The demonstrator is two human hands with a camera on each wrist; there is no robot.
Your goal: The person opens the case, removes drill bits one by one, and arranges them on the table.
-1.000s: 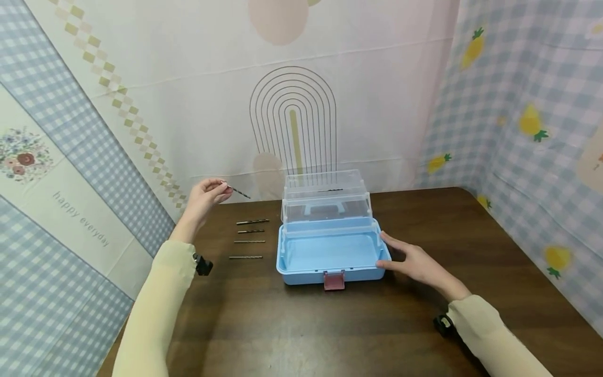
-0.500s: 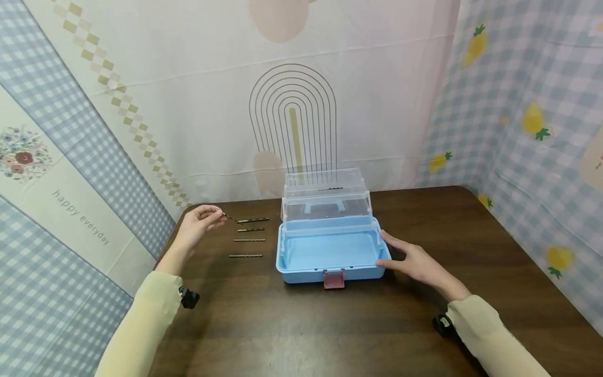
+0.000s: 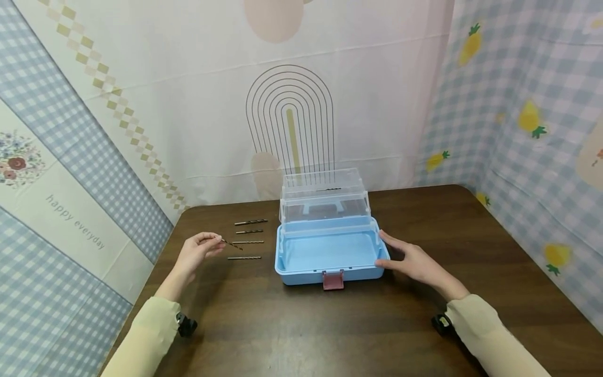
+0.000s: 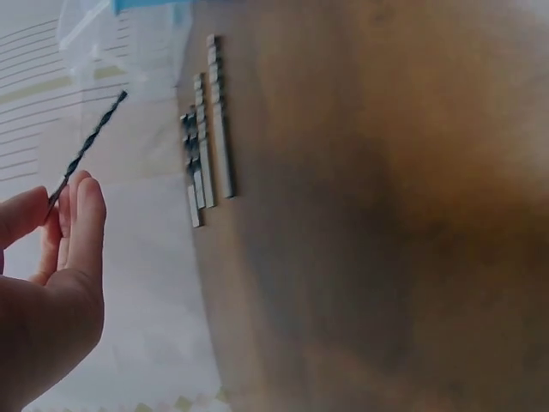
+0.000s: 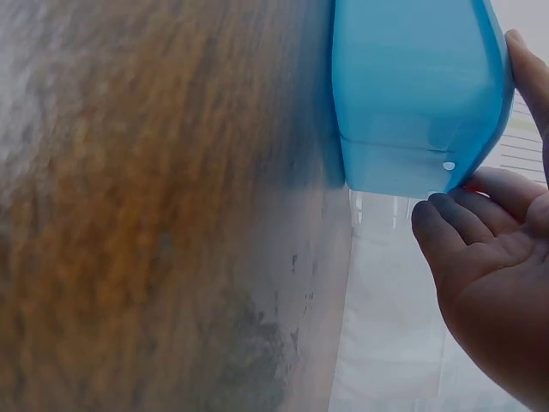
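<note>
Between thumb and fingertips my left hand (image 3: 198, 252) pinches a dark twist drill bit (image 4: 88, 144) by its shank, the fluted end pointing right. In the head view it is held over the left part of the table, near a column of several drill bits (image 3: 244, 257) laid roughly parallel. A light-blue toolbox (image 3: 306, 277) stands right of them, its clear upper trays (image 3: 325, 209) raised at the back. One drill bit (image 3: 332, 189) shows in the top tray. My right hand (image 3: 416, 263) holds the box's right end, thumb at the front corner and fingers against the side.
The brown wooden table (image 3: 301, 330) reaches back to a patterned cloth (image 3: 212, 120) behind the box. A reddish latch (image 3: 333, 280) hangs open on the box's front. Checked cloth (image 3: 532, 173) with pineapples covers the right side.
My left hand has come down and toward me with the drill bit, from above the table's back edge to beside the laid-out bits. My right hand stays at the toolbox.
</note>
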